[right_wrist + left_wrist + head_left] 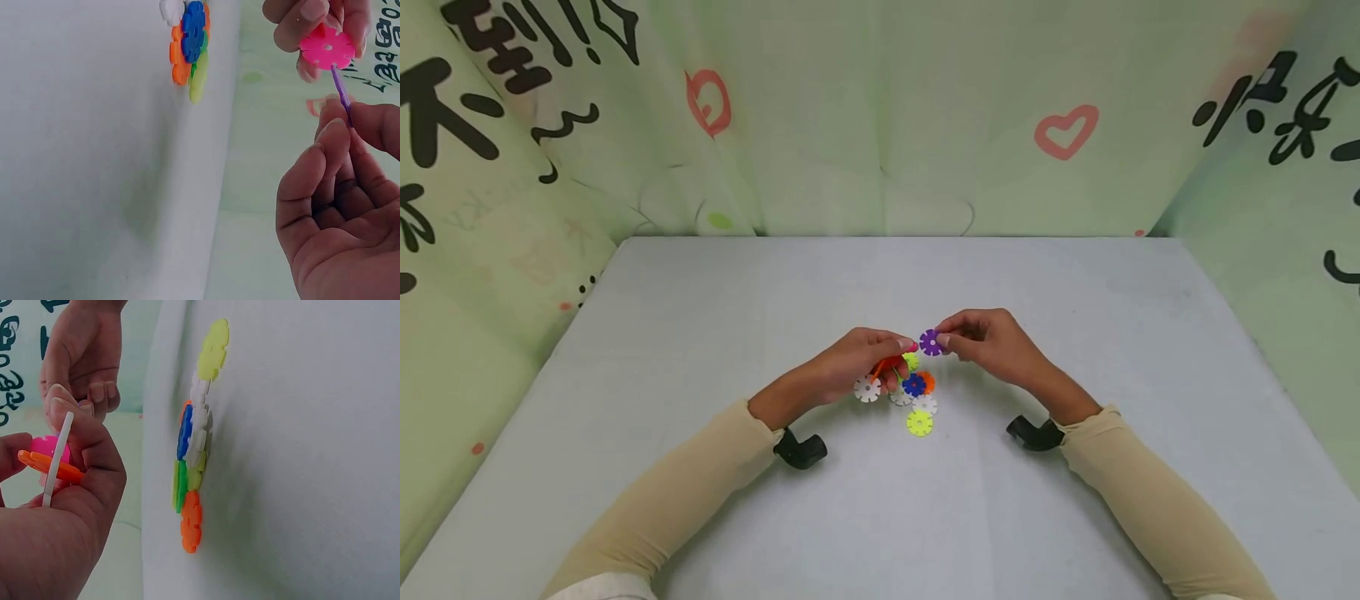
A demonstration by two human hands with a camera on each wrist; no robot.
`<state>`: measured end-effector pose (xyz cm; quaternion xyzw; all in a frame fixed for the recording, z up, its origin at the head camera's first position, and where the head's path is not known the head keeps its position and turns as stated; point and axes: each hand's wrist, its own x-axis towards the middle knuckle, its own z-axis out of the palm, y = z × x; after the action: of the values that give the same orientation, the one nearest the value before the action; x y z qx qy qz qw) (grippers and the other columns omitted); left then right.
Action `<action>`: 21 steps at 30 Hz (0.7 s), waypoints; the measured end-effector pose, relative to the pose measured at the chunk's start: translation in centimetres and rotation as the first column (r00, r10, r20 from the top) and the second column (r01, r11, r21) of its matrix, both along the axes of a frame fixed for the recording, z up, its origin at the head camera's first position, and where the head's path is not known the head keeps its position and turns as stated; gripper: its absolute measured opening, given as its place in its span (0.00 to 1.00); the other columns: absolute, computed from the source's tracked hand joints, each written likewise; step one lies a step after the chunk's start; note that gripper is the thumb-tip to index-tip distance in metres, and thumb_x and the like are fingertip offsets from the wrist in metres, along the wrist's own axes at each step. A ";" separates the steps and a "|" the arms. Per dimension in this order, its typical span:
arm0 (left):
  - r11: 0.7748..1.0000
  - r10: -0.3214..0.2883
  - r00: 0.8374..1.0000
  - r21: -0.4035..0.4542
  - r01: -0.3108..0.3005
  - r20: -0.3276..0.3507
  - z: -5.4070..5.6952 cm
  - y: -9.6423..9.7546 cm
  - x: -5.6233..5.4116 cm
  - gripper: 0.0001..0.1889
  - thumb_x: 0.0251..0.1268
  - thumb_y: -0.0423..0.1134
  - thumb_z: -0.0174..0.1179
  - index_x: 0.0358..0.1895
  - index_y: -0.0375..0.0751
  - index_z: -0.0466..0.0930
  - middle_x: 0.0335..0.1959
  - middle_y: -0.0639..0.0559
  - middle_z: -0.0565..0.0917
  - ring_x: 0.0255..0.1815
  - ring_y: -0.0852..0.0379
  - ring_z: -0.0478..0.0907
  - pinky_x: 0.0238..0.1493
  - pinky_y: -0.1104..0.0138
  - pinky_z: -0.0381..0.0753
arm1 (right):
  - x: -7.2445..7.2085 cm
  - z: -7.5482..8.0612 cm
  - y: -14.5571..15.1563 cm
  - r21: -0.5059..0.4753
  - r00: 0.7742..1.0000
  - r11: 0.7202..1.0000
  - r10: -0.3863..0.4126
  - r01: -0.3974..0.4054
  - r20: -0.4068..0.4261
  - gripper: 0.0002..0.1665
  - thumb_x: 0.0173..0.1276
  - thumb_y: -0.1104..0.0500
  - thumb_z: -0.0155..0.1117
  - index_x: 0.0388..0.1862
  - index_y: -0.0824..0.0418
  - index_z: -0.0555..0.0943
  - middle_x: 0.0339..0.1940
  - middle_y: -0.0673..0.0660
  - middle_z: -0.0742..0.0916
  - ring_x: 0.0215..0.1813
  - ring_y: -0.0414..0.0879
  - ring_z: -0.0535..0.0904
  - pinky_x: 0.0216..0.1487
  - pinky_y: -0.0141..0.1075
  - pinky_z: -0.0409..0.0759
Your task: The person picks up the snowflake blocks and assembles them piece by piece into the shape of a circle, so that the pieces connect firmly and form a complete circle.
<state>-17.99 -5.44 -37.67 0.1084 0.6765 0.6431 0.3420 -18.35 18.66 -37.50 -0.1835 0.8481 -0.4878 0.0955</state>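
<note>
My left hand [867, 360] holds a small joined cluster of notched plastic discs: a pink disc [327, 47], an orange disc [47, 464] and a white disc [867, 388]. Between thumb and fingertips, my right hand [996, 343] pinches a purple notched disc [932, 342]. In the right wrist view the purple disc stands edge-on, its end right at a notch in the pink disc's rim. Both hands are raised over a pile of loose discs on the table, among them a blue disc [193, 28] and a yellow disc [920, 422].
The loose discs, several in white, orange, green and yellow, lie overlapping on the white table [1075, 517] just below the hands. Black curved wrist mounts [801, 450] hang under both forearms. Pale green printed curtains [880, 117] stand at the back and sides.
</note>
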 end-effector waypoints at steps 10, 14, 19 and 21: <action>1.000 -0.014 1.000 0.017 0.014 -0.007 -0.1 0.2 -0.1 0.22 0.75 0.45 0.52 0.59 0.28 0.73 0.31 0.47 0.79 0.24 0.57 0.75 0.28 0.69 0.75 | 0.2 0.2 -0.4 -0.019 0.999 1.000 0.025 -0.024 0.044 0.14 0.71 0.60 0.61 0.50 0.68 0.83 0.35 0.57 0.88 0.39 0.60 0.82 0.38 0.38 0.81; 1.000 -0.006 1.000 0.006 0.006 -0.017 -0.1 0.1 0.0 0.21 0.76 0.44 0.51 0.60 0.29 0.73 0.32 0.47 0.79 0.25 0.57 0.76 0.28 0.70 0.76 | 0.2 0.1 -0.4 -0.037 0.995 0.998 0.060 -0.058 0.080 0.17 0.73 0.63 0.59 0.56 0.68 0.80 0.35 0.59 0.87 0.40 0.62 0.81 0.40 0.38 0.81; 1.000 -0.015 0.998 -0.020 0.014 -0.060 -0.1 -0.1 0.0 0.21 0.76 0.45 0.51 0.59 0.31 0.74 0.33 0.45 0.79 0.27 0.56 0.76 0.32 0.69 0.76 | 0.2 -0.1 -0.6 -0.072 0.993 0.994 0.083 -0.077 0.080 0.18 0.73 0.63 0.59 0.58 0.67 0.80 0.36 0.59 0.87 0.42 0.62 0.81 0.42 0.39 0.82; 1.000 -0.015 0.997 -0.006 0.015 -0.078 0.0 -0.1 0.1 0.21 0.76 0.44 0.51 0.58 0.29 0.74 0.33 0.45 0.78 0.27 0.55 0.75 0.32 0.69 0.76 | 0.3 0.0 -0.7 -0.083 0.993 0.994 0.080 -0.074 0.082 0.18 0.72 0.62 0.60 0.58 0.66 0.80 0.36 0.59 0.87 0.42 0.63 0.81 0.42 0.40 0.81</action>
<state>-17.90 -5.55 -37.71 0.1376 0.6904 0.6338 0.3206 -18.09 17.97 -37.47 -0.1988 0.8152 -0.5248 0.1430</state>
